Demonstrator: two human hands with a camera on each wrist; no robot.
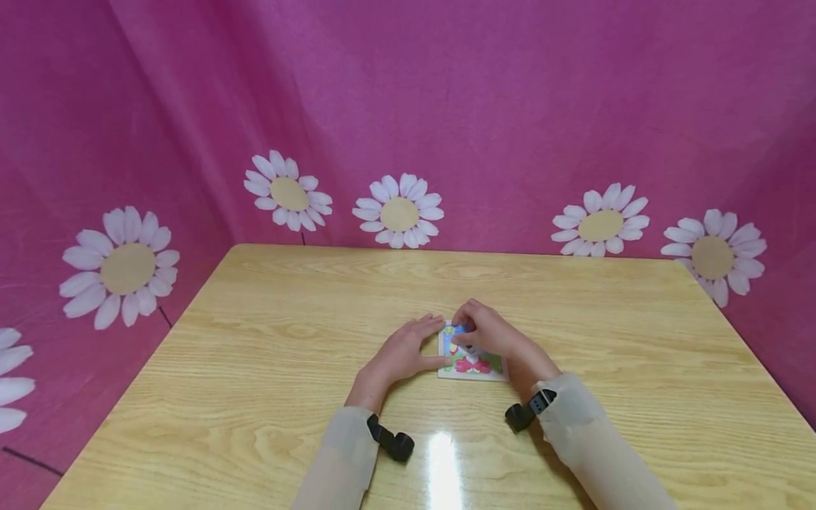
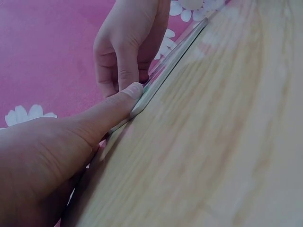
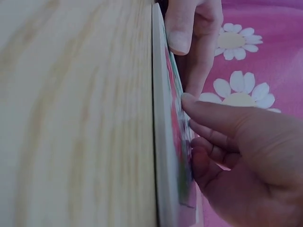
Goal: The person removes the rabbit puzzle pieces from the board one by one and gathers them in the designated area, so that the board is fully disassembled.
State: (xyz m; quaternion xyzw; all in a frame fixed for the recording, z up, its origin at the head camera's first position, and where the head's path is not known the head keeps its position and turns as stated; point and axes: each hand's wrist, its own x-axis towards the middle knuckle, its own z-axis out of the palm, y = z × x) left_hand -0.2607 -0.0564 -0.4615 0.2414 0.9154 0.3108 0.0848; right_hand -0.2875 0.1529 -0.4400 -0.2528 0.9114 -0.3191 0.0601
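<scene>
A small flat picture board (image 1: 473, 376) with a pale border lies on the table, its bright print showing red, blue, green and white. My left hand (image 1: 406, 348) spans its left side, with thumb tip on the lower left of the picture and extended fingertips at the upper left corner. Over the upper part is my right hand (image 1: 492, 331), coming in from the right and hiding much of the print. In the right wrist view, the right thumb (image 3: 213, 113) touches the picture surface, and bent fingers meet it beside the thumb. I cannot tell whether those fingers pinch a piece.
The board lies on a wood-grain table (image 1: 306, 297) with a glare spot near the front. A pink curtain (image 1: 446, 106) with large white daisies hangs behind and along the sides. Each wrist wears a black strapped camera (image 1: 398, 445) over a pale sleeve (image 1: 338, 460).
</scene>
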